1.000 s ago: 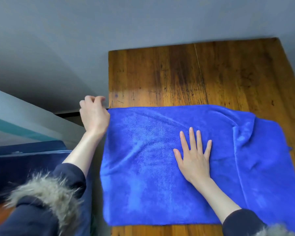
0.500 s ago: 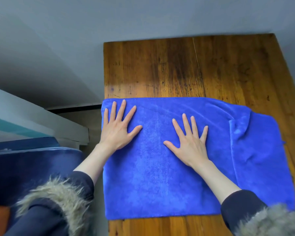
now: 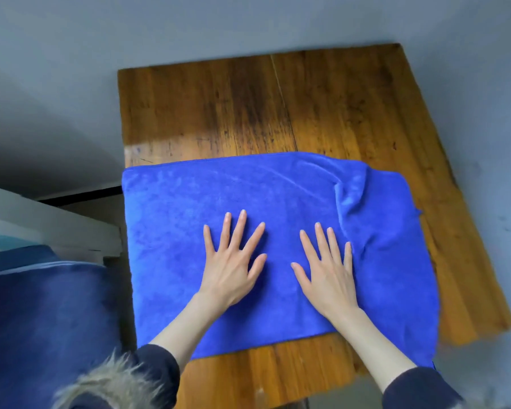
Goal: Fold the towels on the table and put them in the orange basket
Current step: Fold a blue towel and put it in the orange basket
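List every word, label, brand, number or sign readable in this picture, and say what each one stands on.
None: no readable text appears anywhere in the view.
The blue towel shows no tag or logo on its visible face.
The wooden table bears only grain and dark stains, no writing.
The left hand and right hand, both lying flat on the towel, carry no markings.

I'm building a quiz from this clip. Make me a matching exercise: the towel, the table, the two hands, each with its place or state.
1. blue towel
2. wooden table
3. left hand
4. right hand

A. bare at the far end
B. flat beside the rumpled fold
C. spread out
D. flat near the towel's middle

Pairs: 1-C, 2-A, 3-D, 4-B
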